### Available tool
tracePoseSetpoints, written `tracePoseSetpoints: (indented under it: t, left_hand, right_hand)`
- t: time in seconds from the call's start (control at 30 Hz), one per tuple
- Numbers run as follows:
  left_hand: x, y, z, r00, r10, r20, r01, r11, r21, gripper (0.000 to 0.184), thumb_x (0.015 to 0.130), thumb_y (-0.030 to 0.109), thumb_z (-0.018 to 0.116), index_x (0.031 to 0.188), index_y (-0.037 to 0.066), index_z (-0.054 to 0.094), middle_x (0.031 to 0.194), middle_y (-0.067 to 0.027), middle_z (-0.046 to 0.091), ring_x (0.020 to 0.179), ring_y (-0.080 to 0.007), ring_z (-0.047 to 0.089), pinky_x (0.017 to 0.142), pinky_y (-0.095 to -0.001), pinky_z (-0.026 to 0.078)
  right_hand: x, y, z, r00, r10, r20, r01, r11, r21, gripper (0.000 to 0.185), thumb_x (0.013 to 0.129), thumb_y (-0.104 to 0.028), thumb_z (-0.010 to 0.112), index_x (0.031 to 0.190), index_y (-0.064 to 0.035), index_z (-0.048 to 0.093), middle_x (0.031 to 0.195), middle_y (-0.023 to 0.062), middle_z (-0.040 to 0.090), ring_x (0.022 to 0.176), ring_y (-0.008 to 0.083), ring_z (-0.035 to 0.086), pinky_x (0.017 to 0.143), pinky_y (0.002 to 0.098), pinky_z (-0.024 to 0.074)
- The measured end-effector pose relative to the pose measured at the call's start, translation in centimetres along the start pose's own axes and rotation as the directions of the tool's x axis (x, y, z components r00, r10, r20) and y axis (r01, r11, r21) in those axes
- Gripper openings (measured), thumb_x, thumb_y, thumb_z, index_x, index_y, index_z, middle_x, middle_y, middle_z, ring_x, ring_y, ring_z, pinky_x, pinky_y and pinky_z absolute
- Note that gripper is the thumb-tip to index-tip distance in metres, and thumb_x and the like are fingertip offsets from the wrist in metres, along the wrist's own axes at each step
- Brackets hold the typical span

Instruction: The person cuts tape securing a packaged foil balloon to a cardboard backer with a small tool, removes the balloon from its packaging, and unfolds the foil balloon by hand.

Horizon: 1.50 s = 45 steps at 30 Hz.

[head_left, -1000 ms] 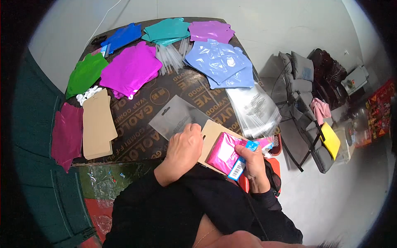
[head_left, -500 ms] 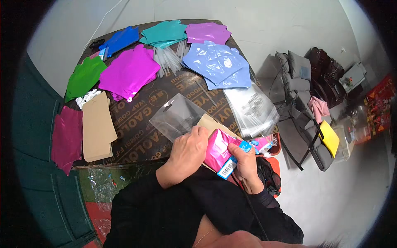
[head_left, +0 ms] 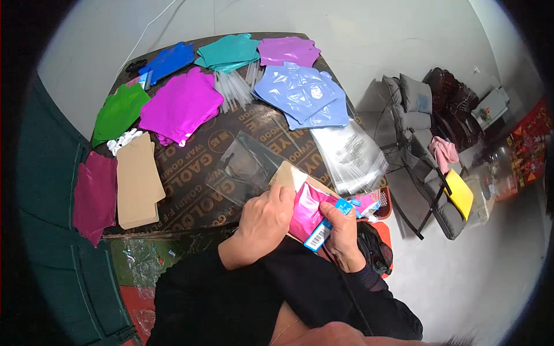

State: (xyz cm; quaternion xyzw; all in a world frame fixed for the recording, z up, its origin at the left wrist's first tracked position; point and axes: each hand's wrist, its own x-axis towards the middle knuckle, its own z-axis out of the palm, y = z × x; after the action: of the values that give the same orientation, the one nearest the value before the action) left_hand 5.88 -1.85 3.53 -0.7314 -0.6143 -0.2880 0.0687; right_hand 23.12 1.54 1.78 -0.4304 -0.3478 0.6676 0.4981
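Observation:
My right hand is closed on a folded pink foil packet with a blue barcode label, thumb on top. Behind the packet lies a tan card, its upper end showing. At the left edge of card and packet is my left hand, fingers curled and fingertips hidden, closed on the card and the edge of a clear plastic bag. The bag extends up and left from that hand over the dark table.
On the table are tan cards, magenta foil sheets, light blue sheets, clear bags and clear straws. A red basket stands at its right edge, beyond it a cushioned chair.
The packet and card have shifted left, toward my left hand. The clear bag has been lifted and now looks crumpled and raised beside my left hand.

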Motion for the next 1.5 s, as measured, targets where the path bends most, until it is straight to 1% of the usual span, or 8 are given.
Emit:
tracePoseSetpoints:
  t: [0.77, 0.93, 1.1, 1.17, 1.27, 1.3, 1.4, 1.5]
  left_hand:
    - [1.0, 0.0, -0.4, 0.972, 0.149, -0.179, -0.117, 0.977, 0.181, 0.010, 0.081, 0.006, 0.060, 0.084, 0.007, 0.051, 0.078, -0.0076, 0.047, 0.057, -0.0201, 0.050, 0.051, -0.0318, 0.045]
    - [2.1, -1.5, -1.2, 0.940, 0.159, -0.301, -0.179, 0.983, -0.039, 0.012, 0.083, 0.010, 0.065, 0.087, 0.005, 0.054, 0.081, -0.0085, 0.050, 0.057, -0.0214, 0.051, 0.050, -0.0327, 0.044]
    - [0.2, -3.5, -2.3, 0.983, 0.163, -0.083, -0.183, 0.894, -0.408, 0.016, 0.086, 0.013, 0.068, 0.091, 0.003, 0.056, 0.083, -0.0090, 0.054, 0.062, -0.0216, 0.055, 0.051, -0.0325, 0.043]
    - [-0.7, -4.5, -2.3, 0.992, -0.115, 0.043, 0.121, 0.864, -0.488, 0.017, 0.087, 0.013, 0.069, 0.096, 0.003, 0.058, 0.086, -0.0079, 0.058, 0.066, -0.0196, 0.056, 0.054, -0.0309, 0.044]
    - [-0.9, -5.3, -2.3, 0.909, -0.373, 0.186, 0.414, 0.748, -0.519, 0.019, 0.088, 0.012, 0.070, 0.101, 0.002, 0.060, 0.088, -0.0068, 0.061, 0.070, -0.0176, 0.058, 0.057, -0.0293, 0.045]
    - [-0.3, -5.4, -2.2, 0.882, -0.431, 0.189, 0.420, 0.540, -0.729, 0.020, 0.088, 0.010, 0.069, 0.105, 0.002, 0.061, 0.091, -0.0065, 0.063, 0.073, -0.0170, 0.059, 0.061, -0.0284, 0.046]
    - [1.4, -4.8, -1.9, 0.784, -0.550, 0.287, 0.168, -0.257, -0.952, 0.028, 0.088, 0.003, 0.068, 0.116, 0.002, 0.063, 0.100, -0.0056, 0.068, 0.083, -0.0151, 0.063, 0.072, -0.0257, 0.049]
    - [2.5, -2.9, -0.9, 0.778, -0.570, 0.264, 0.072, -0.336, -0.939, 0.035, 0.087, -0.002, 0.067, 0.121, 0.001, 0.061, 0.108, -0.0069, 0.068, 0.089, -0.0155, 0.064, 0.079, -0.0262, 0.050]
  right_hand:
    - [0.5, -1.0, 3.6, 0.996, -0.079, -0.040, 0.080, 0.997, 0.023, 0.012, 0.091, -0.001, 0.059, 0.098, 0.0014, 0.069, 0.079, 0.0025, 0.067, 0.063, 0.0083, 0.055, 0.060, 0.0197, 0.0449]
    - [2.6, -1.6, 3.9, 0.977, -0.210, 0.047, 0.206, 0.976, 0.072, 0.010, 0.092, -0.002, 0.060, 0.096, 0.0003, 0.069, 0.079, 0.0027, 0.066, 0.065, 0.0087, 0.056, 0.062, 0.0197, 0.0457]
    - [4.5, -2.0, 4.9, 0.964, -0.263, 0.039, 0.259, 0.962, 0.085, 0.004, 0.090, -0.003, 0.063, 0.091, -0.0028, 0.067, 0.081, 0.0028, 0.068, 0.066, 0.0095, 0.061, 0.065, 0.0209, 0.0485]
    - [4.8, -2.1, 5.5, 0.959, -0.282, 0.027, 0.276, 0.952, 0.134, 0.004, 0.090, -0.003, 0.064, 0.093, -0.0029, 0.067, 0.081, 0.0028, 0.068, 0.067, 0.0095, 0.061, 0.066, 0.0208, 0.0483]
    - [5.0, -2.0, 6.2, 0.956, -0.295, 0.013, 0.287, 0.939, 0.190, 0.005, 0.090, -0.004, 0.064, 0.095, -0.0030, 0.067, 0.082, 0.0027, 0.068, 0.068, 0.0095, 0.061, 0.067, 0.0206, 0.0480]
    - [5.0, -1.8, 6.4, 0.958, -0.284, 0.028, 0.273, 0.941, 0.200, 0.006, 0.090, -0.004, 0.064, 0.096, -0.0028, 0.067, 0.082, 0.0027, 0.068, 0.068, 0.0095, 0.061, 0.067, 0.0207, 0.0481]
    - [4.7, -1.1, 6.9, 0.965, -0.250, 0.075, 0.227, 0.947, 0.226, 0.008, 0.090, -0.004, 0.064, 0.098, -0.0023, 0.066, 0.083, 0.0025, 0.067, 0.069, 0.0094, 0.061, 0.068, 0.0211, 0.0484]
    - [3.9, -0.6, 8.2, 0.973, -0.224, 0.058, 0.204, 0.950, 0.237, 0.009, 0.090, -0.005, 0.065, 0.099, -0.0020, 0.066, 0.082, 0.0023, 0.066, 0.069, 0.0092, 0.060, 0.068, 0.0212, 0.0488]
